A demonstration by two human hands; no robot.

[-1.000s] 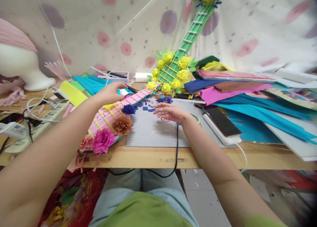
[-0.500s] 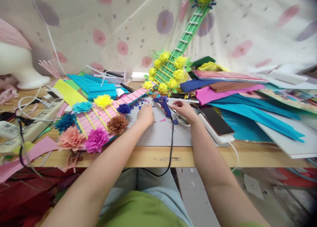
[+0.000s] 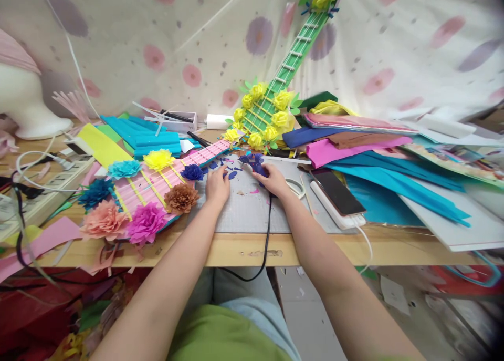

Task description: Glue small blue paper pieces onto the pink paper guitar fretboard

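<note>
My right hand [image 3: 275, 181] is closed on the handle of a dark blue glue gun [image 3: 252, 163], whose black cord hangs over the table's front edge. My left hand [image 3: 218, 186] rests over the grey cutting mat [image 3: 241, 214], its fingers curled together beside small dark blue paper scraps [image 3: 233, 175]. Whatever is between those fingertips is too small to make out. Left of it lies a pink paper guitar [image 3: 147, 187] trimmed with crepe paper flowers, among them a blue one [image 3: 192, 172] and a brown one [image 3: 181, 198].
A green paper guitar [image 3: 289, 69] with yellow flowers leans against the back curtain. At right, a phone [image 3: 339, 192] lies on a white power bank [image 3: 348, 222], beside stacked coloured crepe paper [image 3: 397, 177]. Scissors handles [image 3: 296, 187] show beside my right hand. A power strip [image 3: 59, 185] stands at left.
My right hand has moved left from the scissors and taken hold of the glue gun. My left hand has shifted slightly left, uncovering more blue scraps.
</note>
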